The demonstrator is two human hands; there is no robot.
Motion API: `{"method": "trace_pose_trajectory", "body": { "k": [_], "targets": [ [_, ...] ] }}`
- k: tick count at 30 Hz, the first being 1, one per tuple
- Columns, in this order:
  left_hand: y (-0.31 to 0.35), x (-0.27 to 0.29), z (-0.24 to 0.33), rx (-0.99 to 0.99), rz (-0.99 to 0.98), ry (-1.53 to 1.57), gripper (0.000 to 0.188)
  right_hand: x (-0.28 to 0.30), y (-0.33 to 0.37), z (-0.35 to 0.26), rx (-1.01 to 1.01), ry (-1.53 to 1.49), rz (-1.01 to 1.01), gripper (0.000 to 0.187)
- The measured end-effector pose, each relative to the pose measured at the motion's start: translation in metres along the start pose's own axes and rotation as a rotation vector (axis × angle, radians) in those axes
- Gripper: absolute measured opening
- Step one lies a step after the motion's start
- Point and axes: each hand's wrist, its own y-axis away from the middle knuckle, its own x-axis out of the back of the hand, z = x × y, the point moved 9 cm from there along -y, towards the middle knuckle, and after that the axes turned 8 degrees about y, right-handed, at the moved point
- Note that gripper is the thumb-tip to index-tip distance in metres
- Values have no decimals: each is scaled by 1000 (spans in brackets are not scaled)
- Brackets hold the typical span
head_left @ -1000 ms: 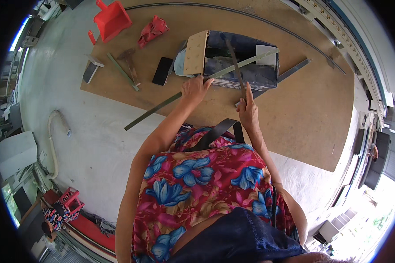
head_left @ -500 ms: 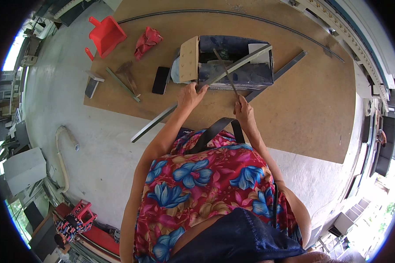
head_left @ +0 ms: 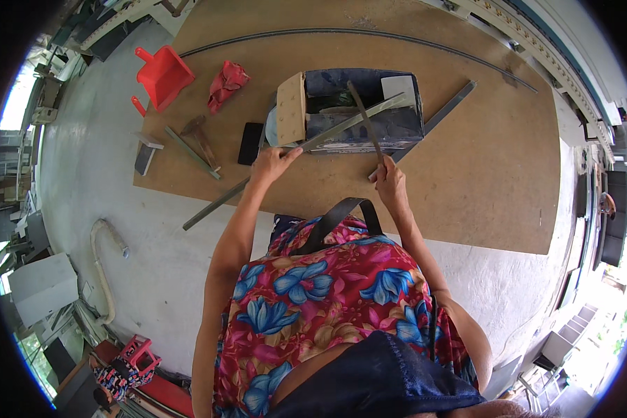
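Observation:
My left hand (head_left: 270,167) is closed round a long, thin metal bar (head_left: 338,127) that slants up to the right, its far end over the open dark box (head_left: 398,141). The bar's near end sticks out to the left past my forearm, over the table's front edge. In my right hand (head_left: 391,184) is a slim dark file (head_left: 370,132), gripped at its lower end and pointing away from me. The file crosses the bar in front of the box; whether they touch I cannot tell. Behind my right hand lies a dark flat bar (head_left: 451,110) on the table.
On the brown tabletop (head_left: 481,188) lie a hammer (head_left: 202,139), a short greenish strip (head_left: 191,152), a black phone (head_left: 249,143), and a crumpled red cloth (head_left: 227,85). A red dustpan (head_left: 166,78) sits at the left edge. A long thin strip (head_left: 313,30) curves along the back.
The bar has shifted down and left with my left hand, and its far end sits lower over the box. The file now stands more upright. The whole view has moved slightly.

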Motion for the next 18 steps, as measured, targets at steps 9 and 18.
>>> {"method": "trace_pose_trajectory", "body": {
  "k": [9, 18],
  "targets": [
    [-4, 1, -30, 52, -263, 43, 75, 3, -49, -45, 231, 155, 224, 33],
    [-14, -5, -11, 15, -273, 29, 65, -18, -61, -39, 256, 121, 103, 51]
  ]
}}
